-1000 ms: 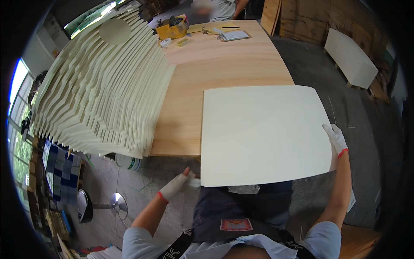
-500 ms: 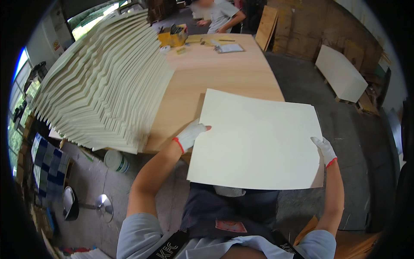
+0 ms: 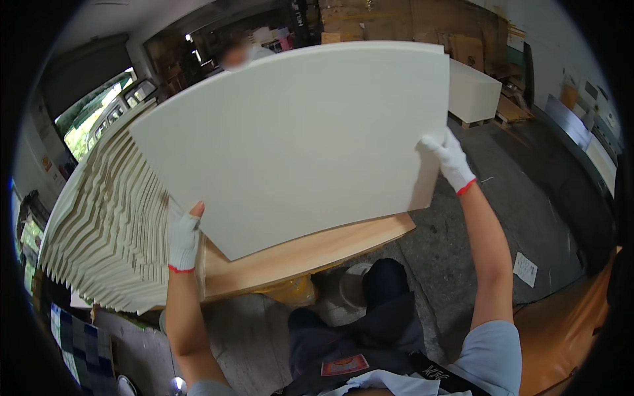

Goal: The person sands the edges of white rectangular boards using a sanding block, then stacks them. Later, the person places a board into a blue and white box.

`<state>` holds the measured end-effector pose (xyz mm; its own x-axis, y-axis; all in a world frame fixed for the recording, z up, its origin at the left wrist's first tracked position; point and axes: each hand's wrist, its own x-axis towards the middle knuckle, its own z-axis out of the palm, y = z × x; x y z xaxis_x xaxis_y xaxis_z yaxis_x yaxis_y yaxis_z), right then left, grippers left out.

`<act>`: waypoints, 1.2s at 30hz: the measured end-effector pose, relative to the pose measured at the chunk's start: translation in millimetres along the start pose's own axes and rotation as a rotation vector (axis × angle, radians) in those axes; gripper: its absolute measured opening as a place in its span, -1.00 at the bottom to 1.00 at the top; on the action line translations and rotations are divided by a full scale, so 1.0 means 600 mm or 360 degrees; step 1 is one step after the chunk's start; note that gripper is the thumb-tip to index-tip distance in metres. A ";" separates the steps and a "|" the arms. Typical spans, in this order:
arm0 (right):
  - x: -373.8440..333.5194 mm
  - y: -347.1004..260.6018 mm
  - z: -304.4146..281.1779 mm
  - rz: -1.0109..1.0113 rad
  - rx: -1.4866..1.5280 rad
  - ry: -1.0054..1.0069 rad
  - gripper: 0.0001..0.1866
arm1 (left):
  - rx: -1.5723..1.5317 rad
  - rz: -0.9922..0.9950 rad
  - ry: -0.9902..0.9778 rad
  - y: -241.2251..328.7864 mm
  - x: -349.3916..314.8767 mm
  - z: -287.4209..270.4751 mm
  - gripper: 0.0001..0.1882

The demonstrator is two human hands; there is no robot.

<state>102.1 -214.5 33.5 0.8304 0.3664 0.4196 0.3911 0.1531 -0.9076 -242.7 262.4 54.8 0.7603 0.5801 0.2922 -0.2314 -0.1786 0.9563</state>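
Observation:
A large off-white sheet of cardboard (image 3: 297, 138) is held up, tilted, in front of me above the wooden table (image 3: 277, 270). My left hand (image 3: 185, 234), in a white glove with a red cuff, grips its lower left edge, with a bare thumb tip on the near face. My right hand (image 3: 449, 158), gloved the same way, closes round its right edge. The fingers behind the sheet are hidden. To the left of the sheet, a wide fanned pile of similar off-white sheets (image 3: 109, 231) lies close to my left hand.
A person (image 3: 241, 54) is partly visible beyond the sheet. A white block-shaped stack (image 3: 474, 92) stands on a pallet at the back right. A bucket (image 3: 353, 284) is by my legs, and a paper (image 3: 526, 269) lies on the floor at right. Orange material (image 3: 568, 330) covers the lower right.
The sheet has gone from low and near my body to raised and tilted over the table. Both hands rose with it, the left one moving outward. My view has shifted too.

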 end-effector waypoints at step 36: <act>-0.059 0.150 0.107 0.0819 -0.1634 -0.0499 -0.15 | 0.1720 -0.0457 -0.0028 -0.252 0.030 -0.009 -0.15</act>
<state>82.7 -154.8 -64.3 0.9054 0.4002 -0.1418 0.2938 -0.8317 -0.4711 -197.1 304.0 -84.7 0.7112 0.7011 0.0524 0.5968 -0.6414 0.4821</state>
